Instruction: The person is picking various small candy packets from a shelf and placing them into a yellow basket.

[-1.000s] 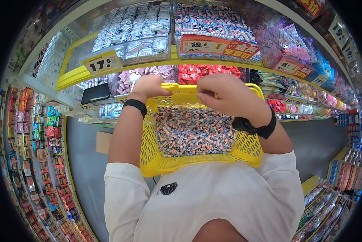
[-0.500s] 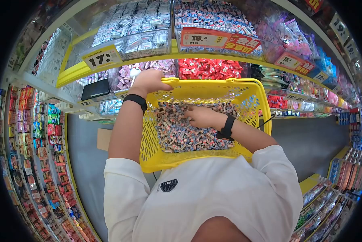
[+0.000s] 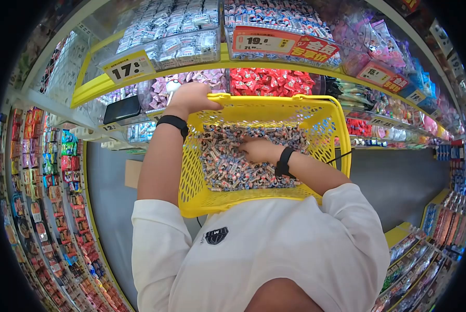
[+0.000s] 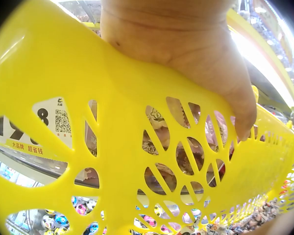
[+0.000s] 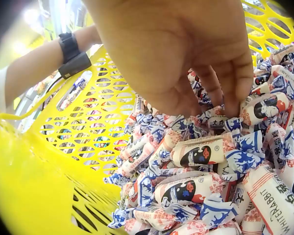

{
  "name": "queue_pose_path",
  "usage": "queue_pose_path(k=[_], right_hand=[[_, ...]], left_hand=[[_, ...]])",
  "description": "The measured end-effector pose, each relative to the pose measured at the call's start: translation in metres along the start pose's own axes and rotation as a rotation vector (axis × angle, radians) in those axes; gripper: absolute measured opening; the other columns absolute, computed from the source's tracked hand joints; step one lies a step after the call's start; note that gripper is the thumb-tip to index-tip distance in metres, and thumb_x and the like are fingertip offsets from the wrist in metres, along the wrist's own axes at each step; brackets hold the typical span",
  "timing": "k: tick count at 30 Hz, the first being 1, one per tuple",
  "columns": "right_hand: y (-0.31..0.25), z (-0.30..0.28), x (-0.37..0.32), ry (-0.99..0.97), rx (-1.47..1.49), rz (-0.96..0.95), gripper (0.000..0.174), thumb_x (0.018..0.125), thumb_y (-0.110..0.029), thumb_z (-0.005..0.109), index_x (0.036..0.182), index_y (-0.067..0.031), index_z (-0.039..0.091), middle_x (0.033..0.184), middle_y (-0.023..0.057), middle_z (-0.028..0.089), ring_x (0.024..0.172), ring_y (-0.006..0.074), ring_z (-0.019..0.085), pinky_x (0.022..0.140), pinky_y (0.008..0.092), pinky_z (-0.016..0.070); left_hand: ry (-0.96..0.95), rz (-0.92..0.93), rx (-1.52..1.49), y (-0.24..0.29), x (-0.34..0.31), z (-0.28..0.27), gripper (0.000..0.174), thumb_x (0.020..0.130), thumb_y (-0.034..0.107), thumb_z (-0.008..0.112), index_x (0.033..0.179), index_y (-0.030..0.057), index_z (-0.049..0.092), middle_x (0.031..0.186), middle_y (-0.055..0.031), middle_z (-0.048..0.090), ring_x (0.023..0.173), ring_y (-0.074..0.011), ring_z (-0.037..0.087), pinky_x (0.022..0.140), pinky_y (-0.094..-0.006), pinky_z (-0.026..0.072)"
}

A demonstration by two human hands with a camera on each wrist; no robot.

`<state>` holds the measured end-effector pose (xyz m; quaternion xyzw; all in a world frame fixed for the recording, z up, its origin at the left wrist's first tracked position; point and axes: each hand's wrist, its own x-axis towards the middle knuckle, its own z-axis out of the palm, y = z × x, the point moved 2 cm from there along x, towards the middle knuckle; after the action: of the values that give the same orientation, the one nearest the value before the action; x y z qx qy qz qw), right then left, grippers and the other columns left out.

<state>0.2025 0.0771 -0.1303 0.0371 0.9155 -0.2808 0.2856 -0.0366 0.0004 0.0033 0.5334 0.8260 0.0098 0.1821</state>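
Observation:
My left hand [image 3: 192, 99] grips the far left rim of a yellow plastic basket [image 3: 194, 200]; in the left wrist view the palm lies over that rim. Inside the basket is a thick layer of wrapped candies [image 3: 230, 169], white with blue and red twisted ends and White Rabbit lettering [image 5: 201, 152]. My right hand [image 3: 259, 151] reaches down into the basket. Its loosely bent fingers [image 5: 230, 90] touch the candies, with a gap beside the thumb where wrappers show. The lowest fingertips are partly hidden among the wrappers.
Candy bins rise beyond the basket, with price tags [image 3: 126, 67] on a yellow shelf edge. Red packets [image 3: 272, 82] fill a lower bin. A black phone [image 3: 122, 113] lies at the left shelf edge. A cardboard box [image 3: 133, 173] stands on the floor; packed racks line both sides.
My right hand went from above the basket's far rim down onto the candies, then stayed about there. The left hand keeps its grip on the rim. The basket sits slightly higher in view.

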Motion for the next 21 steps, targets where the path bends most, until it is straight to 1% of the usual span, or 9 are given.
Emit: queue_pose_path(k=[3,6,9,12,15,18,21], right_hand=[[0.008,0.012,0.004,0.134,-0.042,-0.099,0.034,0.087,-0.009,0.057,0.12,-0.0069,0.064,0.134,0.0179,0.049,0.111,0.0382,0.058,0.084,0.0552,0.0479],[0.007,0.006,0.005,0.036,-0.092,-0.119,0.032,0.085,-0.003,0.056,0.116,-0.007,0.065,0.127,0.017,0.052,0.107,0.0387,0.059,0.081,0.053,0.0495],[0.002,-0.004,0.004,-0.093,-0.193,-0.125,0.03,0.083,-0.002,0.059,0.113,-0.0067,0.065,0.12,0.0183,0.056,0.105,0.0386,0.06,0.077,0.052,0.0508],[0.002,0.0,-0.006,0.068,-0.21,-0.17,0.034,0.083,-0.001,0.06,0.116,-0.0072,0.064,0.115,0.0196,0.059,0.104,0.0381,0.061,0.074,0.0521,0.0509],[0.012,0.015,-0.004,0.231,-0.232,-0.257,0.037,0.083,0.001,0.06,0.119,-0.0071,0.063,0.11,0.0204,0.062,0.101,0.0378,0.063,0.074,0.0527,0.0503],[0.007,0.009,-0.003,0.046,-0.21,-0.177,0.042,0.083,0.004,0.058,0.124,-0.0081,0.061,0.103,0.0197,0.065,0.097,0.0382,0.064,0.073,0.0523,0.0504],[0.018,0.018,0.003,0.118,-0.119,-0.226,0.03,0.082,0.002,0.059,0.111,-0.0059,0.064,0.091,0.018,0.065,0.088,0.0385,0.064,0.068,0.0521,0.0481]], left_hand=[[0.007,0.003,0.003,-0.001,0.0,0.001,0.063,0.065,0.063,0.073,0.092,0.0057,0.073,0.085,-0.0154,0.071,0.083,-0.0318,0.069,0.076,-0.0427,0.0535],[0.023,0.008,-0.008,0.0,-0.001,0.0,0.063,0.065,0.062,0.073,0.092,0.0058,0.073,0.085,-0.0154,0.071,0.083,-0.0316,0.069,0.076,-0.0424,0.0535],[0.017,0.003,-0.012,0.0,-0.001,0.0,0.062,0.065,0.062,0.073,0.092,0.0058,0.073,0.085,-0.0152,0.071,0.083,-0.0314,0.069,0.077,-0.0422,0.0535],[0.011,0.002,-0.008,0.0,-0.001,0.0,0.062,0.065,0.062,0.073,0.091,0.0059,0.073,0.086,-0.0151,0.071,0.083,-0.0313,0.069,0.077,-0.042,0.0536],[-0.002,0.001,-0.008,0.001,-0.001,-0.001,0.062,0.065,0.062,0.073,0.092,0.0061,0.073,0.085,-0.015,0.072,0.083,-0.0314,0.069,0.077,-0.0418,0.0538],[-0.022,-0.01,-0.004,0.002,-0.002,-0.002,0.062,0.066,0.062,0.073,0.092,0.0062,0.073,0.086,-0.0151,0.072,0.083,-0.0313,0.069,0.077,-0.0417,0.0538],[-0.015,-0.01,-0.008,0.002,-0.002,-0.002,0.062,0.066,0.062,0.073,0.092,0.0063,0.073,0.086,-0.015,0.072,0.083,-0.0311,0.069,0.077,-0.0418,0.0538]])
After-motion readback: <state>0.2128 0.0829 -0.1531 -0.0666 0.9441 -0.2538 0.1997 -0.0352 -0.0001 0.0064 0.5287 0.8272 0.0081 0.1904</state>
